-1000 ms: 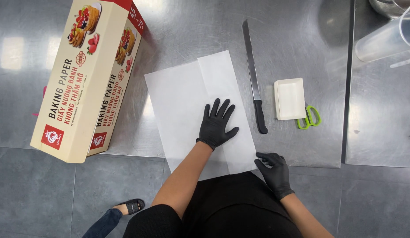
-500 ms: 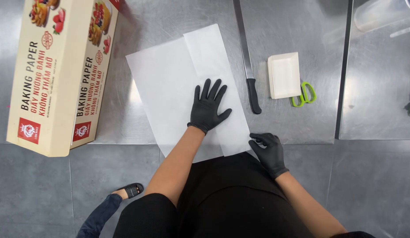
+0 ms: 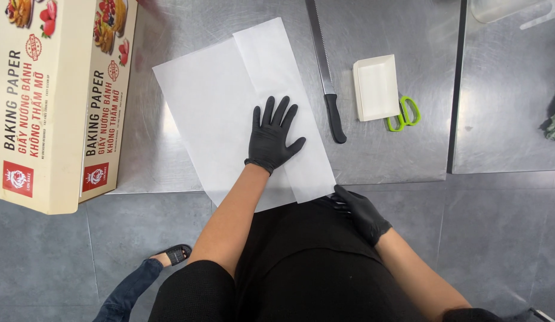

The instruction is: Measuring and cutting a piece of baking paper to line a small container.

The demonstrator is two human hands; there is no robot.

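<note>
Your left hand (image 3: 271, 136), fingers spread wide, flat on white paper sheet (image 3: 218, 107) on steel table (image 3: 396, 155). Right hand (image 3: 361, 210) fingers pinch sheet's near corner.

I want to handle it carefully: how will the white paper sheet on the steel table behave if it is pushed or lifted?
The paper sheet is probably floppy and very light: it lies thin and flat, and its near edge overhangs the steel table. It may slide easily on the smooth metal, which could be why the left hand presses flat on it. The right hand is at its near corner.
</note>
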